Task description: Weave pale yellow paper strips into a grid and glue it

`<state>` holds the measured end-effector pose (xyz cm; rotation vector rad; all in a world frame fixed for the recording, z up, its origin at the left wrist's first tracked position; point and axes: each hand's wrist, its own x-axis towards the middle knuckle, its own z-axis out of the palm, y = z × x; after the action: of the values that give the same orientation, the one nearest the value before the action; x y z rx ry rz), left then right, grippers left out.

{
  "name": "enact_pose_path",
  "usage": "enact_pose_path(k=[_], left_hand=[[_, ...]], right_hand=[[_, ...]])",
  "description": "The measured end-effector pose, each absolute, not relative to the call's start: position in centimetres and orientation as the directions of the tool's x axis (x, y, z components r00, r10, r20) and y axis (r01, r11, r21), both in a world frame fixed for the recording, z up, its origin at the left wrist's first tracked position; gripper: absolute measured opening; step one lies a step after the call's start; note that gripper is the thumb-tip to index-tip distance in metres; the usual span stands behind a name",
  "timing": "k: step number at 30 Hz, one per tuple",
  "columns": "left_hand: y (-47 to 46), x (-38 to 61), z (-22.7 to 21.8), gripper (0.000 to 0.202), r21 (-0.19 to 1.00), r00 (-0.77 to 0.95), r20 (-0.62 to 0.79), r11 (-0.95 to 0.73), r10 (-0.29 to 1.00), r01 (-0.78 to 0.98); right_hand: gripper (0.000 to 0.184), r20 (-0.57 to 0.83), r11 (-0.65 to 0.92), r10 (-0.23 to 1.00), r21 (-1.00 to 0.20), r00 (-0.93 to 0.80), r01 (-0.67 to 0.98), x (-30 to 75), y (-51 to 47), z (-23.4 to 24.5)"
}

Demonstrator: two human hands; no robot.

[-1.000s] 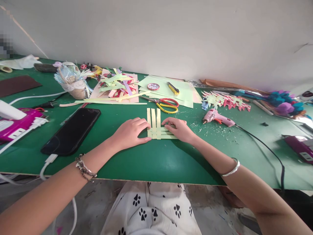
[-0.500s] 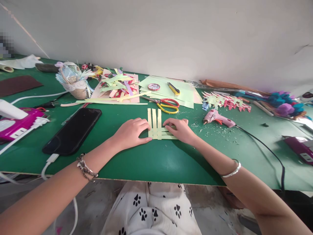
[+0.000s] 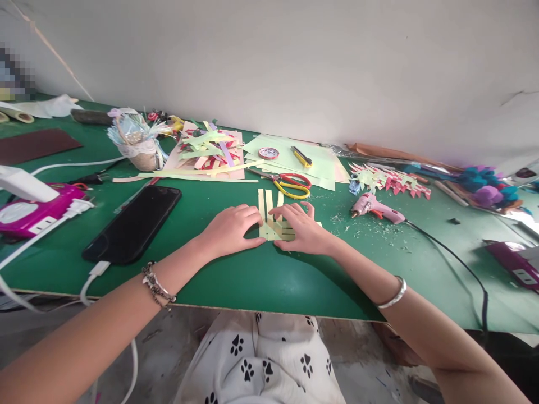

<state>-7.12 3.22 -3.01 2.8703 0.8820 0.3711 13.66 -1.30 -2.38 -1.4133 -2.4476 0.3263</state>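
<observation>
In front of me a small mat of woven paper strips (image 3: pixel 273 231) lies flat on the green table. Its pale yellow strips stand out toward the wall, crossed by pale green ones that run right. At its left edge my left hand (image 3: pixel 231 229) holds it, the thumb near the front corner and the fingers curled at the side. Over its right part is my right hand (image 3: pixel 304 229), index finger on the uprights and thumb at the near edge, gripping the weave between them. This hand hides much of the green strips.
Scissors (image 3: pixel 290 185) lie just beyond the mat. Behind are green paper sheets (image 3: pixel 269 147), a tape roll (image 3: pixel 268 153), a cutter (image 3: pixel 302 157) and a strip pile (image 3: pixel 210 147). A phone (image 3: pixel 133 224) is left, a glue gun (image 3: pixel 377 207) right.
My right hand has moved left over the weave, its thumb now at the near edge. The left hand keeps its place at the left edge. The whole view has shifted slightly.
</observation>
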Motion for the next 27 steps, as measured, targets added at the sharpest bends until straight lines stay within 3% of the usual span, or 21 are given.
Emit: enact_pose_path(k=[27], left_hand=[[3.25,-7.08,-3.19,0.030,0.184,0.800,0.213,-0.827,0.561,0.531]], right_hand=[[0.033,0.156,0.497,0.865,-0.410,-0.478,0.765,13.31,-1.24,-2.63]])
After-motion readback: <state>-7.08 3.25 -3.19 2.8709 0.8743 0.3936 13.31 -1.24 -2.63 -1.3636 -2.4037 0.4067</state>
